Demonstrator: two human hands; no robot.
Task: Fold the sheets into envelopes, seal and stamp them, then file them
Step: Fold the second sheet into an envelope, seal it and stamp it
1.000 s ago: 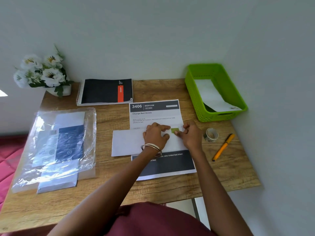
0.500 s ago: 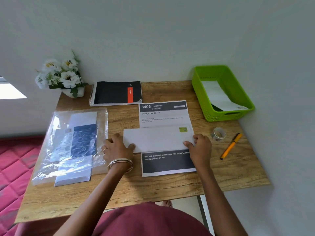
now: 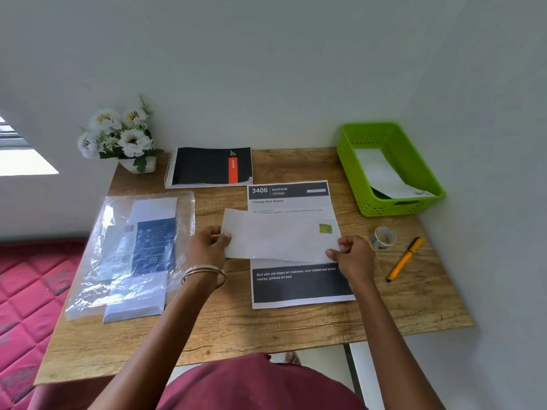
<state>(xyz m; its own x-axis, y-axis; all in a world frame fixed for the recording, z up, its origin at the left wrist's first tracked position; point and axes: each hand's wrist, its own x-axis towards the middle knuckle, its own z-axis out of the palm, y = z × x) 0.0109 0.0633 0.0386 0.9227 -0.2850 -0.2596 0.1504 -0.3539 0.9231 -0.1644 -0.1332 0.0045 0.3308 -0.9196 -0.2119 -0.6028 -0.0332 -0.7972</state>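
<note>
A white envelope (image 3: 278,236) with a green stamp (image 3: 325,228) at its right end is held just above the desk, over a printed instruction sheet (image 3: 299,284). My left hand (image 3: 207,250) pinches the envelope's left end. My right hand (image 3: 353,255) pinches its lower right corner. A green basket (image 3: 414,161) at the back right holds another white envelope (image 3: 384,176).
A clear plastic bag of envelopes and paper (image 3: 133,250) lies on the left of the wooden desk (image 3: 266,329). A spiral notebook (image 3: 210,167) and a flower pot (image 3: 124,137) stand at the back. A tape roll (image 3: 384,238) and an orange pen (image 3: 404,258) lie at the right.
The hands went from pressing the stamp onto the envelope to gripping both ends of it. The envelope has risen slightly off the sheet. The camera moved back.
</note>
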